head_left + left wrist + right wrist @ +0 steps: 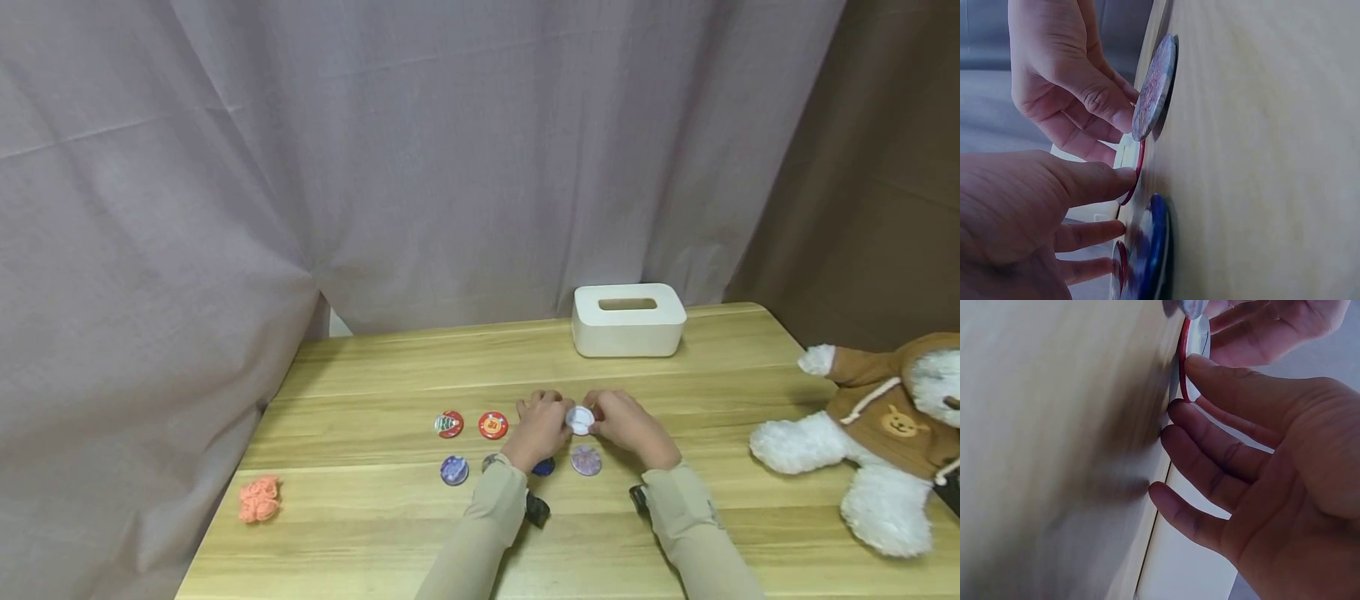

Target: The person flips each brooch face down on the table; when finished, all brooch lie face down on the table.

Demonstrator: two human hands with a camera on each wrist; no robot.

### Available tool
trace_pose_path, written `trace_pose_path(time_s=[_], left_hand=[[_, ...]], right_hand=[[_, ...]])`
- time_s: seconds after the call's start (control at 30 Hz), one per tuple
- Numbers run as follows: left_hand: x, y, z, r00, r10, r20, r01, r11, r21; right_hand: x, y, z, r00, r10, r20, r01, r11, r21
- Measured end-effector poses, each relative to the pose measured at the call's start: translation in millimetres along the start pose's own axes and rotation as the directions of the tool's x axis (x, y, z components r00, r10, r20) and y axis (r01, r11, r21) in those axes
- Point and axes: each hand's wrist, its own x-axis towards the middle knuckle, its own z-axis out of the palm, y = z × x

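Observation:
A round pin badge (pixel 580 420) lies white back up, its pin showing, between my two hands. Its red rim shows in the right wrist view. My left hand (pixel 538 427) holds the badge's left side, its thumb (pixel 1107 181) on the edge; its other fingers spread towards the table. From the right, my right hand (pixel 630 425) pinches the edge, thumb (pixel 1229 381) on the white face. Nearer to me are a pale purple badge (pixel 586 460) and a dark blue badge (pixel 543 467). Under the left wrist, a greyish badge (pixel 489 461) is mostly hidden.
Left of the hands lie a red badge (pixel 493 425), a red-and-green badge (pixel 449 424) and a violet-blue badge (pixel 454 470). A white tissue box (pixel 628 333) stands behind. Orange yarn (pixel 259 499) lies far left; a plush toy (pixel 885 425) sits right.

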Motion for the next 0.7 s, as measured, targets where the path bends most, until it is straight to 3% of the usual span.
trace_pose_path(time_s=[0.27, 0.7], left_hand=[[0.3, 0.2, 1.9, 0.999, -0.005, 0.031, 0.006, 1.000, -0.020], [-3.3, -8.9, -7.0, 1.000, 0.012, 0.017, -0.009, 0.987, -0.159]], right_hand=[[-1.6, -1.0, 0.0, 1.000, 0.015, 0.015, -0.015, 0.999, -0.031], [-2.4, -11.1, -5.9, 1.000, 0.003, -0.007, -0.003, 0.999, -0.045]])
